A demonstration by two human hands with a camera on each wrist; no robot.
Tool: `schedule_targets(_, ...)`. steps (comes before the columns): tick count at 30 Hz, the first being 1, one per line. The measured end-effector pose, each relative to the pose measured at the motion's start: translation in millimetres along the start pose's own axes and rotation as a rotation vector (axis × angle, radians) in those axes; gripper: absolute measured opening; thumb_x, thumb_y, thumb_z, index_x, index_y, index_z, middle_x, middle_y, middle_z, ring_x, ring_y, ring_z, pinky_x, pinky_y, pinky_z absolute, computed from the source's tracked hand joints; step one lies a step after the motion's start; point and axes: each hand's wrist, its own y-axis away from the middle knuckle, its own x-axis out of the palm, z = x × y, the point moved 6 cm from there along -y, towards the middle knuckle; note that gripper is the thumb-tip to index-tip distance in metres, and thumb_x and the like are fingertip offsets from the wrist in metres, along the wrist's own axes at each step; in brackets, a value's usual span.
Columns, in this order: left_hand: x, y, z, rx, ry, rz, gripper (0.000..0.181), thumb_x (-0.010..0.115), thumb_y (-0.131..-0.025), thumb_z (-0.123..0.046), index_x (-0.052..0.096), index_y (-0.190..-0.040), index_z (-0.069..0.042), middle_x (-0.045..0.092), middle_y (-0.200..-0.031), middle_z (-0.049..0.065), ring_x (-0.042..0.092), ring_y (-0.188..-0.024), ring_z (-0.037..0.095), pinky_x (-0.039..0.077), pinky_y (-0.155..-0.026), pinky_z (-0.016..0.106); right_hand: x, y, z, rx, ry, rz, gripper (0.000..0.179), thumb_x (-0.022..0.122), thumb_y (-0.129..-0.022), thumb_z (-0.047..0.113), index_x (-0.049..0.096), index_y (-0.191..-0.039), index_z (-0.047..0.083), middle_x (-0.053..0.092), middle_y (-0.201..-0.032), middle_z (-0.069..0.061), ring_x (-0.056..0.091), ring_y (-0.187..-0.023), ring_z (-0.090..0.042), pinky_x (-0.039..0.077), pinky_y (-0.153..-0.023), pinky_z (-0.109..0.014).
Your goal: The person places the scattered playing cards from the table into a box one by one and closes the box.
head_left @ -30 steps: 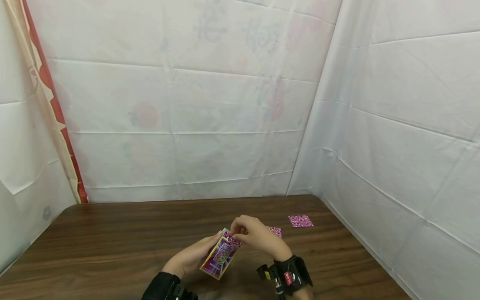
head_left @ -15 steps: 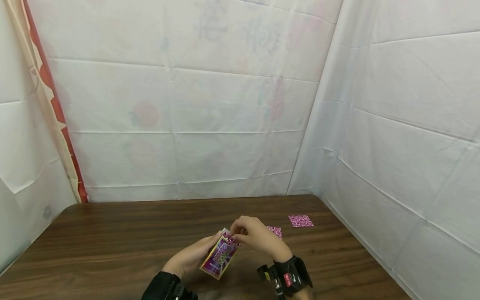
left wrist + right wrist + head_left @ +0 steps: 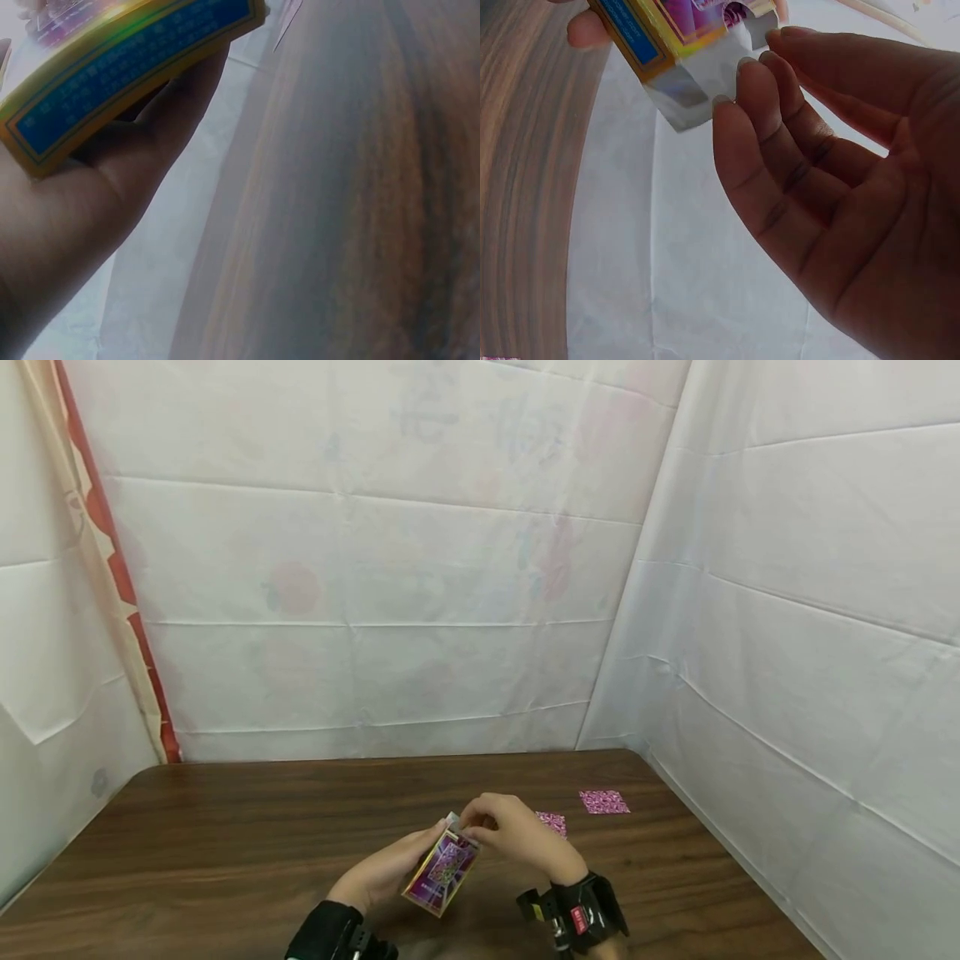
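Observation:
My left hand (image 3: 386,868) grips a purple card box (image 3: 442,872) with yellow edges, tilted above the table. In the left wrist view, the blue printed side of the box (image 3: 142,71) rests against the palm. At the box's upper end my right hand (image 3: 517,839) has its fingers curled. In the right wrist view, its thumb and fingertips pinch at a small side flap (image 3: 763,30) beside the larger white flap (image 3: 705,82), which sticks out. A bit of pink pattern (image 3: 736,15) shows at the box's mouth. The rest of the inside is hidden.
Two pink patterned cards lie on the dark wooden table (image 3: 247,835): one card (image 3: 604,802) at the far right, another card (image 3: 553,823) partly behind the right hand. White cloth (image 3: 375,568) hangs behind the table and along its right side.
The pink patterned piece that showed over the box's upper end beneath the right fingers is out of sight, and the purple front shows there. Both hands have barely moved.

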Motion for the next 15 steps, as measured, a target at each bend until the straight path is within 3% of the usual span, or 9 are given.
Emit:
schedule_targets(7, 1.2, -2.5, 1.4, -0.029, -0.022, -0.05, 0.079, 0.029, -0.092, -0.065, 0.043, -0.135, -0.001, 0.061, -0.114, 0.011, 0.06, -0.1, 0.021, 0.045, -0.089, 0.046, -13, 5.1, -29, 0.034, 0.018, 0.006, 0.012, 0.057, -0.093, 0.019, 0.065, -0.1, 0.013, 0.063, -0.091, 0.003, 0.057, -0.081, -0.005, 0.048, -0.07, -0.022)
schedule_targets(15, 3.6, -4.2, 1.6, -0.041, -0.023, -0.059, 0.08, 0.03, -0.092, -0.066, 0.043, -0.135, 0.0, 0.06, -0.116, 0.012, 0.059, -0.102, 0.022, 0.043, -0.092, 0.051, -19, 4.8, -104, 0.151, 0.089, 0.053, 0.018, 0.053, -0.095, 0.018, 0.064, -0.104, 0.006, 0.065, -0.099, -0.004, 0.06, -0.089, -0.014, 0.049, -0.075, -0.031)
